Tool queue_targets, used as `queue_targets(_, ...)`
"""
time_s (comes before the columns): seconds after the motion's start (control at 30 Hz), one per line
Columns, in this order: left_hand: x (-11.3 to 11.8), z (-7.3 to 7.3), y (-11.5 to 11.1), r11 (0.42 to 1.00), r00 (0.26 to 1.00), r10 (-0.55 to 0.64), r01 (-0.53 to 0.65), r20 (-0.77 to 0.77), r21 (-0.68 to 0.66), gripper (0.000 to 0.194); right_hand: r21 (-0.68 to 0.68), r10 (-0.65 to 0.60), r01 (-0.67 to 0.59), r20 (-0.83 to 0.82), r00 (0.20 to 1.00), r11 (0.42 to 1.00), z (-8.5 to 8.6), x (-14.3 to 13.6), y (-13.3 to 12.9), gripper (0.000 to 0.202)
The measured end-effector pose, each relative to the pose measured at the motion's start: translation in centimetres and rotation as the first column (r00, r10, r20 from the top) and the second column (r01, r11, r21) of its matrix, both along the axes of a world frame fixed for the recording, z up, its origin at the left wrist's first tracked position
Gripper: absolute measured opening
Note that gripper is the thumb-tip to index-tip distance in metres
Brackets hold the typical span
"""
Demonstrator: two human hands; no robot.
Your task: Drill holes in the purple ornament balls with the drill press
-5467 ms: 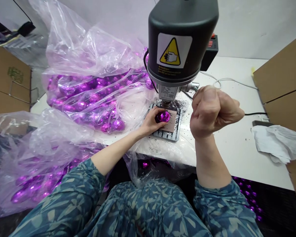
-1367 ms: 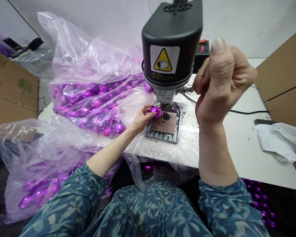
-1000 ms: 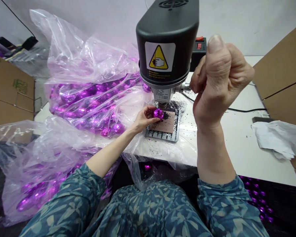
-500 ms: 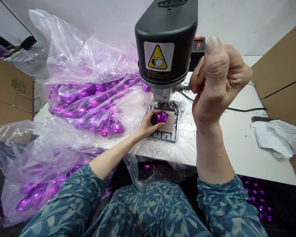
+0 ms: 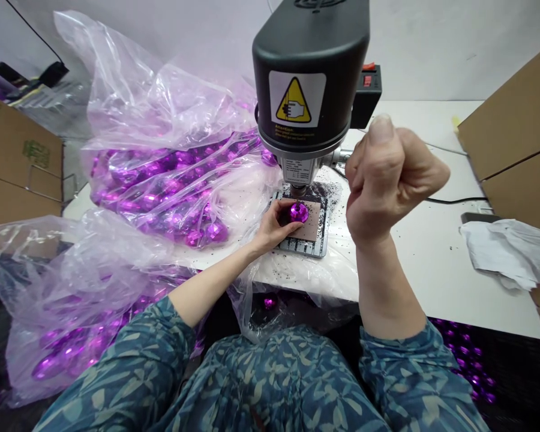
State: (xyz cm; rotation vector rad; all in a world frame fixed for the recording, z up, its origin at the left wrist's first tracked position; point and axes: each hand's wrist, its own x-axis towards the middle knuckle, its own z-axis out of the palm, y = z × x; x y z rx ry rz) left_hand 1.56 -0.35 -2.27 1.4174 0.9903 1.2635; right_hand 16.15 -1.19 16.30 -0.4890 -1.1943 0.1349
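I see the left hand (image 5: 273, 227) fingers pinching the purple bead (image 5: 299, 212) directly under the drill tip (image 5: 299, 191), while the right hand (image 5: 389, 177) is fisted around the lever.

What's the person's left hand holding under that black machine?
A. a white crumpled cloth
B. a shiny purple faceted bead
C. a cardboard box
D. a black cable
B: the left hand pinches a shiny purple faceted bead on the small plate right beneath the black machine, while the right hand is a closed fist at the machine's side.
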Motion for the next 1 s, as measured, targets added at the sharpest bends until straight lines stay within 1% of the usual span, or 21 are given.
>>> queue_targets(0.07,0.0,0.1,0.0,1.0,1.0,0.004,-0.004,0.0,0.005,0.067,0.05,-0.015,0.015,0.006,1.0,0.999,-0.9,0.0,0.0,0.065)
queue_targets(0.13,0.0,0.2,-0.1,1.0,1.0,0.011,-0.011,0.001,0.013,0.068,0.065,-0.031,0.03,0.013,0.999,0.997,-1.7,0.1,0.1,0.068)
queue_targets(0.3,0.0,-0.1,-0.1,0.999,1.0,0.009,-0.009,-0.009,0.051,0.065,0.099,-0.045,0.04,0.042,0.998,0.994,-2.6,0.3,0.3,0.065)
queue_targets(0.37,-0.1,-0.5,0.0,0.997,1.0,0.001,0.0,-0.017,0.071,0.066,0.167,-0.051,0.038,0.074,0.996,0.985,-2.9,0.3,0.3,0.06)
queue_targets(0.5,-0.2,-1.2,0.3,0.994,1.0,-0.01,0.013,-0.026,0.109,0.068,0.306,-0.015,-0.021,0.115,0.993,0.952,-3.5,0.4,0.4,0.05)
queue_targets(0.7,-0.2,-1.7,0.5,0.992,0.999,0.018,-0.012,-0.05,0.128,0.066,0.387,-0.016,-0.057,0.185,0.983,0.92,-4.2,0.9,0.8,0.045)
queue_targets(0.83,-0.2,-1.4,0.5,0.992,0.998,0.02,-0.012,-0.059,0.128,0.066,0.411,0.001,-0.092,0.216,0.976,0.907,-4.4,1.1,0.9,0.045)
queue_targets(1.0,-0.2,-1.0,0.2,0.993,0.998,0.024,-0.017,-0.06,0.113,0.064,0.423,-0.008,-0.112,0.271,0.963,0.899,-5.3,1.4,0.8,0.044)
